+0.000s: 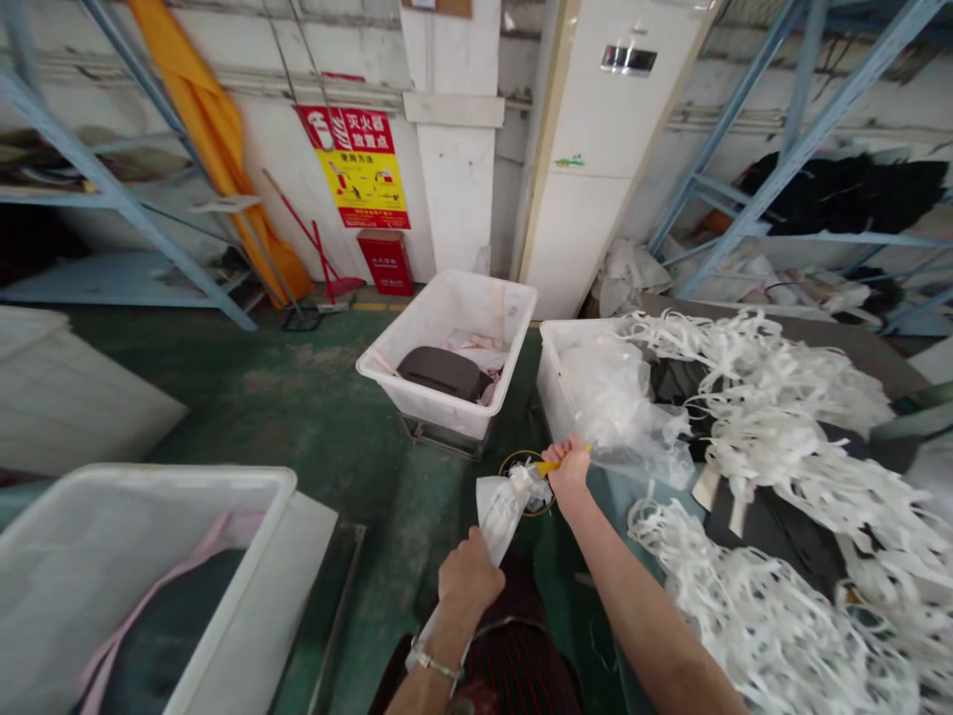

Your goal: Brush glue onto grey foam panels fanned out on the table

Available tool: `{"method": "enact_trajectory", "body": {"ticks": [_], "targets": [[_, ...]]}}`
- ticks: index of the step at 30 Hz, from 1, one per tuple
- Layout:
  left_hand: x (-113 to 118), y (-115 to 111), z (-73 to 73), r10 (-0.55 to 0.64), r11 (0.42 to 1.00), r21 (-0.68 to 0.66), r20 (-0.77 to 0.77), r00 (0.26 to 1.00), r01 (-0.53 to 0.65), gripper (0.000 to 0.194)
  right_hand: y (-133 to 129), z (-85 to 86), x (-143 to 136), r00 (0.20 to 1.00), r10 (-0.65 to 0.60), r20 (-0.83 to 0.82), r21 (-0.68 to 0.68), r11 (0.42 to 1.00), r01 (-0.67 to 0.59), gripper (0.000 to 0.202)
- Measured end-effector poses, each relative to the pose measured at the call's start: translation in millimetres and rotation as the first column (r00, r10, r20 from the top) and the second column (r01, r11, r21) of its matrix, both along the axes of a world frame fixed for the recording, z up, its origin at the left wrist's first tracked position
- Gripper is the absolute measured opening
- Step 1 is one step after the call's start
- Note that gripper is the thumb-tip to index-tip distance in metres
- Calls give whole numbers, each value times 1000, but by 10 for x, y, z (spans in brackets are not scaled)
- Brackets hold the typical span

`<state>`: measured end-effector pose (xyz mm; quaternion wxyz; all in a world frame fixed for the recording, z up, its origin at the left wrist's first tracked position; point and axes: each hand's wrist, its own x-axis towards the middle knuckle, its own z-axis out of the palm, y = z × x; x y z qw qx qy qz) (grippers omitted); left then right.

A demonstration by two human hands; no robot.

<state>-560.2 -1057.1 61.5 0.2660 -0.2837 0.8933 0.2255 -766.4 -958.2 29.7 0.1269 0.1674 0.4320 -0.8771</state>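
Note:
My left hand [471, 573] is closed around a white, crinkled sheet-like piece [498, 508], which looks like thin plastic or fabric. In my right hand [570, 467] is a yellow-handled tool [549, 466], its kind not clear. The tool's far end meets the upper, bunched part of the white piece. Directly beneath stands a round container with a dark, yellowish rim [551, 506], partly covered by the white piece and my right hand. Both hands are in front of my body, above the green floor.
A white bin [447, 400] with a dark grey item stands ahead. Heaps of white strips [774, 596] cover the table on my right, beside clear plastic [617, 402]. Another large white bin [287, 487] is at the left. A red box [385, 263] stands by the wall.

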Motion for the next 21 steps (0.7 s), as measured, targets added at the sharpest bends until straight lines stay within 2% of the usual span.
{"method": "enact_trajectory", "body": {"ticks": [4,6,11,17,19,21], "targets": [[-6,-73,91,17,1000,0,-19,1000,-17,37,62,82,-46,963,131,235,-221,972,-79,31],[-19,-86,153,22,1000,-6,-45,999,-23,35,50,107,-31,943,172,284,-268,959,-94,31],[-36,-98,255,25,1000,-13,-64,998,-26,35,31,141,-16,942,164,294,-266,960,-84,31],[-54,-136,200,40,999,-32,-70,997,-43,37,1,196,41,960,75,270,-215,976,-16,31],[-71,-123,169,33,998,-49,-63,997,-36,42,-78,206,116,974,31,226,-152,988,4,31],[-86,-74,144,3,996,-89,-64,998,-9,47,-178,205,188,987,-6,158,-28,1000,10,34]]}}
